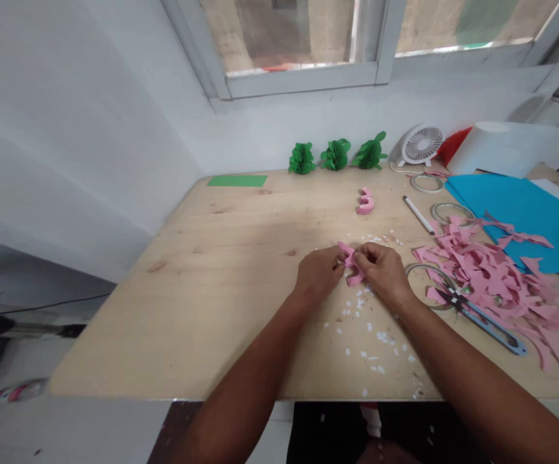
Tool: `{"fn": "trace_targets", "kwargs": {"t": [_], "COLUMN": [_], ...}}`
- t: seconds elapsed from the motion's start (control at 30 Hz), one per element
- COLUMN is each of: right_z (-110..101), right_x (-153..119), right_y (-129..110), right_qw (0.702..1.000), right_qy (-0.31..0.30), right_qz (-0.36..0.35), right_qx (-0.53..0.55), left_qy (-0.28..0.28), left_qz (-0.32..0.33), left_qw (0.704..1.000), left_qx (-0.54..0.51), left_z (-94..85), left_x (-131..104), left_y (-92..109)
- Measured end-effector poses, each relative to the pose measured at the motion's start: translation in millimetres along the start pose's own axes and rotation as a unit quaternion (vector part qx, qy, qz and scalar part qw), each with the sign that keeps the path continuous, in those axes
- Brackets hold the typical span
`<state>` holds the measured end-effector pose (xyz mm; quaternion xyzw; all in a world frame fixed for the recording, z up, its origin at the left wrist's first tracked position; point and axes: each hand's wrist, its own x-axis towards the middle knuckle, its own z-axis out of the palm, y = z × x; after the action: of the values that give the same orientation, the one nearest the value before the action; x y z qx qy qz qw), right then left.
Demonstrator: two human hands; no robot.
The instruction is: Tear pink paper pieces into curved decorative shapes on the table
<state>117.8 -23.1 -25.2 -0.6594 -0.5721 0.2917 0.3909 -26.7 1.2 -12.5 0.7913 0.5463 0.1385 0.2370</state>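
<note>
Between my hands is a curved pink paper piece point(355, 277), held just above the wooden table. My left hand point(322, 269) pinches its left edge near the top. From the right, my right hand point(380, 267) grips the same piece with thumb and fingertips. Small white paper bits point(383, 336) lie scattered beneath and in front of the hands. Farther back, a second curved pink piece point(365, 201) rests on the table by itself. My fingertips cover part of the held piece.
Pink scraps point(487, 270), scissors point(489, 322), tape rolls point(447, 212), a white pen point(419, 216) and blue sheets point(545, 216) lie on the right. Green paper shapes point(336, 154), a green strip point(238, 181) and a small fan point(421, 144) are along the wall.
</note>
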Motion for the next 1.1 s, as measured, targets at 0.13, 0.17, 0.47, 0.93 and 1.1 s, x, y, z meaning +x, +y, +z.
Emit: {"fn": "trace_targets", "kwargs": {"t": [0.13,0.17,0.47,0.93,1.1], "right_z": [0.3,0.4,-0.7,0.2,0.1], "right_x": [0.2,0.5,0.9,0.3,0.3], "right_y": [0.6,1.0,1.9,-1.1,-2.4], "right_qw": [1.0,1.0,1.0,1.0,0.999], "right_qy": [-0.002,0.0,0.009,0.004,0.013], "right_qz": [-0.002,-0.002,-0.003,-0.005,0.002], "right_qx": [0.012,0.015,0.013,-0.018,-0.035], "left_qy": [0.009,0.011,0.014,-0.008,0.0], "left_qz": [0.008,0.01,0.01,-0.017,-0.015], "left_qw": [1.0,1.0,1.0,1.0,1.0], "left_qx": [0.003,0.003,0.002,0.009,0.01], "left_z": [0.4,0.5,1.9,-0.3,0.8], "left_x": [-0.3,-0.3,-0.1,-0.2,-0.6], "left_y": [-0.3,-0.5,-1.8,1.3,1.5]}}
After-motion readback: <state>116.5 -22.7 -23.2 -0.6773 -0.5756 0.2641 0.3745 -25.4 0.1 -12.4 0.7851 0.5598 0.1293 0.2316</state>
